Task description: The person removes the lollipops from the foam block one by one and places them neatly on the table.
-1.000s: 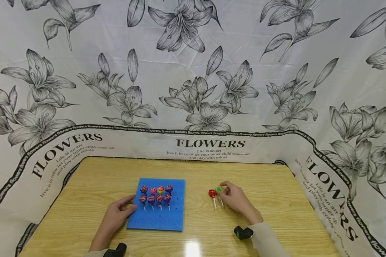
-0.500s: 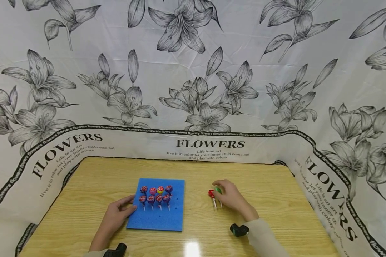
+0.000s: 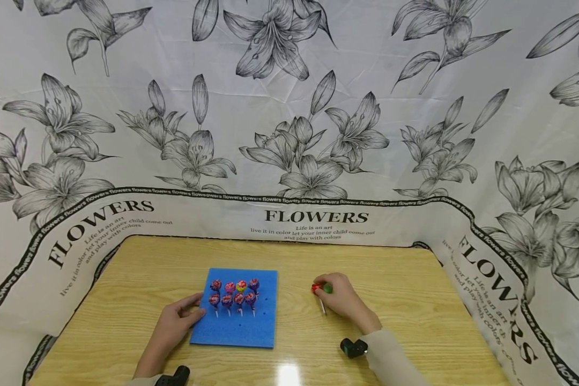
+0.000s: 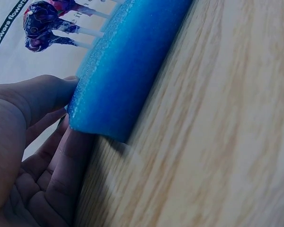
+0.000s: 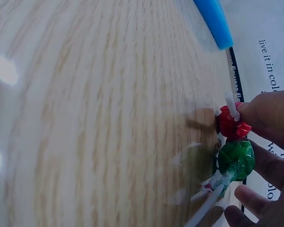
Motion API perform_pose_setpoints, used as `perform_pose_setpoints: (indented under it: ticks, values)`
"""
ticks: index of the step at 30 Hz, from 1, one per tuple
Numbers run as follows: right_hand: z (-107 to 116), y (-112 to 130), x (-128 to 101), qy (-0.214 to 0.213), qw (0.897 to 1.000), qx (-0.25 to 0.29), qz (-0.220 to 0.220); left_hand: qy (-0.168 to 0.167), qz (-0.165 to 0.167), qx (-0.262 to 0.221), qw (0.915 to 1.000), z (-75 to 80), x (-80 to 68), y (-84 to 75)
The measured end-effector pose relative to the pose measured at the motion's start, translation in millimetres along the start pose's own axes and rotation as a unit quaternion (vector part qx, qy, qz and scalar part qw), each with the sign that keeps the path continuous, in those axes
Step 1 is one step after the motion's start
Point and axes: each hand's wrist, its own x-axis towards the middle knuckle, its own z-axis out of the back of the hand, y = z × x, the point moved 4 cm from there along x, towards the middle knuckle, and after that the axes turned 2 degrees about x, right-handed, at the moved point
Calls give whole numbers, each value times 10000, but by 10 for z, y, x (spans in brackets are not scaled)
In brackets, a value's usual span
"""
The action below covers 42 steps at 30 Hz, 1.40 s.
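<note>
A blue foam block (image 3: 236, 311) lies on the wooden table (image 3: 125, 279) with several wrapped lollipops (image 3: 234, 292) standing in its holes. My left hand (image 3: 173, 324) rests at the block's left edge, thumb on top and fingers against its side (image 4: 47, 123). To the right, my right hand (image 3: 340, 300) curls over a red lollipop (image 3: 315, 288) and a green lollipop (image 3: 327, 288) lying on the table. In the right wrist view the fingers (image 5: 267, 118) touch the red lollipop (image 5: 232, 125) and close round the green lollipop (image 5: 236, 160).
A flower-printed white cloth (image 3: 289, 134) walls the table on the back and both sides. Bare wood lies in front of and behind the foam block. A black wrist mount (image 3: 353, 347) shows on my right sleeve.
My right hand has shifted left and closed over the red and green lollipops, covering most of their sticks. The left hand and foam block have stayed put.
</note>
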Motion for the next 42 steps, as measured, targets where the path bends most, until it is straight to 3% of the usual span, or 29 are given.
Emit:
perform_pose_setpoints:
  ticks: [18, 42]
  values:
    - [-42, 61, 47, 127, 9990, -301, -294, 20, 7, -39, 10000, 2, -2, -8]
    - [-79, 40, 40, 133, 9995, -223, -190, -18, -9, 32, 10000, -5, -14, -29]
